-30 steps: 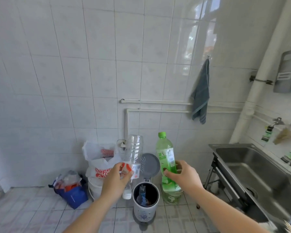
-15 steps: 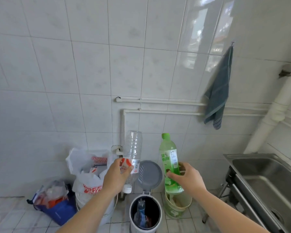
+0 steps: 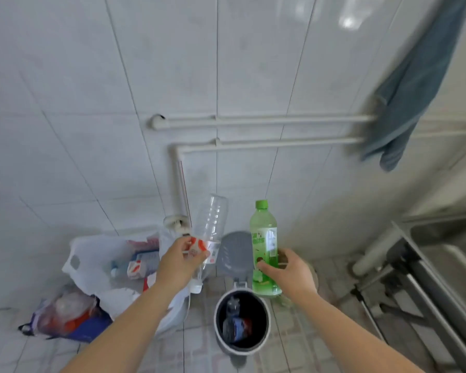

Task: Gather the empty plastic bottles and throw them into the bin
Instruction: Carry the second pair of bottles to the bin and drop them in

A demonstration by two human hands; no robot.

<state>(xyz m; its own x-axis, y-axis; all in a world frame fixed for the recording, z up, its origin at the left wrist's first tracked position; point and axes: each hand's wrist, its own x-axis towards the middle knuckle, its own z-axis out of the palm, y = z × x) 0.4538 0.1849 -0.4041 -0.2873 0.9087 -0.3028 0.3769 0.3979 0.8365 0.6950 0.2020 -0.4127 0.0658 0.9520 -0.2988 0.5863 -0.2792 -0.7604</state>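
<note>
My left hand [image 3: 179, 261] grips a clear plastic bottle [image 3: 211, 220] by its red and white label, cap end down. My right hand [image 3: 291, 273] holds a green bottle [image 3: 262, 238] upright, green cap on top. Both bottles hang just behind and above a small round bin [image 3: 218, 332] on the floor. Its grey lid [image 3: 233, 250] stands open against the wall. Inside the bin lies another bottle [image 3: 233, 320] with a blue label.
A white plastic bag [image 3: 92, 259] full of packaging sits left of the bin, with a blue bag [image 3: 89, 329] of rubbish further left. A steel sink [image 3: 447, 251] on a metal stand is at the right. A blue towel [image 3: 414, 84] hangs over white wall pipes [image 3: 267, 119].
The view has closed in on the wall and tilted down, so the bin opening now lies right below the bottles. Both hands keep their hold, and the clear bottle has tilted slightly.
</note>
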